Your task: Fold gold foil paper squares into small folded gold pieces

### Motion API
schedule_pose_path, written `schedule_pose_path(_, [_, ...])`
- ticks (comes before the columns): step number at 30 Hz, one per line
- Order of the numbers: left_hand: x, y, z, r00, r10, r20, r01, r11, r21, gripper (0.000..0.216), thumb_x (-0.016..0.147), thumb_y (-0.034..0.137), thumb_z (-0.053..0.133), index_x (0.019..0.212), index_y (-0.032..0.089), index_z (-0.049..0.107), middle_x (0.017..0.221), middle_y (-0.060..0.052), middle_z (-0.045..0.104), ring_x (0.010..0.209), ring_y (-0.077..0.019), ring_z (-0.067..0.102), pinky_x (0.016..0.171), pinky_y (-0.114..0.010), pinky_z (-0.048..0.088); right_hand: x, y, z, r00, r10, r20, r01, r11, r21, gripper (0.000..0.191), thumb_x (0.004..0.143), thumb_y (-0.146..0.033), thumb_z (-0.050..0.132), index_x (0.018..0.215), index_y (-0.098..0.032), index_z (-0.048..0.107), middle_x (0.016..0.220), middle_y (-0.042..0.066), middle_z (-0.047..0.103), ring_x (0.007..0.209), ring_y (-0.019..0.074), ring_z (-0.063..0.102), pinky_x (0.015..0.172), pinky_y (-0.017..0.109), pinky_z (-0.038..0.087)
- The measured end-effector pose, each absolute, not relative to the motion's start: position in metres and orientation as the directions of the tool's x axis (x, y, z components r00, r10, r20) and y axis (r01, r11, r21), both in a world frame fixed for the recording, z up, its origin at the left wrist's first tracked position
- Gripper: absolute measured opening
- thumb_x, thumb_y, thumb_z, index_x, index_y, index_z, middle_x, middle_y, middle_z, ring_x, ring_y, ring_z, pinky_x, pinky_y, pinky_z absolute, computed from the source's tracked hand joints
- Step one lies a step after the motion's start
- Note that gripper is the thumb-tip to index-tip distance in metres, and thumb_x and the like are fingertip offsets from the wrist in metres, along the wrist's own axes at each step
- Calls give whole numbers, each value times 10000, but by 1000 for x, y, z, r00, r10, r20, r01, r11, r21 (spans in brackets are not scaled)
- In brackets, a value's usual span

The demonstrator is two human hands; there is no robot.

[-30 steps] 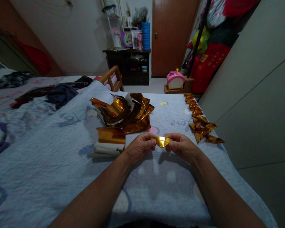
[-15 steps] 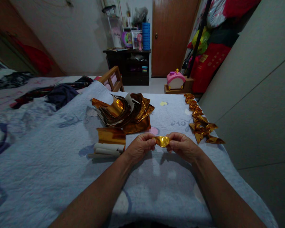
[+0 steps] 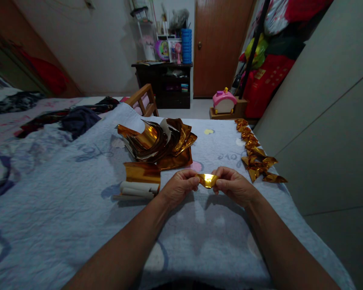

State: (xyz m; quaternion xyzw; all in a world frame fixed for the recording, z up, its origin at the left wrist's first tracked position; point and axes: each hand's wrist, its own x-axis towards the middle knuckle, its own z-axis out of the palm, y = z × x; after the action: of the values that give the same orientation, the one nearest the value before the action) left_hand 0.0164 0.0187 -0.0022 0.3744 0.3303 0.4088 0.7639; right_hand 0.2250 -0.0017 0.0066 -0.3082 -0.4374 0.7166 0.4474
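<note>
Between my two hands, just above the bed cover, is a small folded piece of gold foil paper (image 3: 208, 181), shiny in the middle and narrowing toward both ends. My left hand (image 3: 180, 186) pinches its left end between thumb and fingers. The right end is pinched the same way by my right hand (image 3: 233, 185). Left of my left hand lies a curled gold sheet with a pale back (image 3: 142, 173), partly rolled. Beyond it a thick fanned stack of gold foil sheets (image 3: 157, 141) rests on the cover. Several folded gold foil pieces (image 3: 255, 161) lie in a line along the right.
A light blue quilt (image 3: 63, 209) covers the bed under my arms. Crumpled dark clothes (image 3: 80, 121) lie at the left. A pale cabinet wall (image 3: 329, 133) stands close along the right. Past the bed's far edge are a pink toy case (image 3: 224, 102) and a dark cabinet (image 3: 166, 88).
The gold piece has tilted slightly between my fingers, and its middle now catches more light with a flatter lower edge. Both hands keep their pinch and have barely moved.
</note>
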Motion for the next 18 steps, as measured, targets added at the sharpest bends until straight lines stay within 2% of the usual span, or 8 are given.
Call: schedule_pose_path(18, [16, 20, -6, 484, 862, -149, -399, 369, 839, 389, 572, 375, 947, 751, 130, 704, 692, -5, 676, 573, -83, 556, 543, -197, 420, 227, 1, 0, -422, 903, -80, -303, -224, -926, 259, 667, -357, 902, 721, -191, 710, 773, 13, 706, 634, 117, 587, 585, 232, 457])
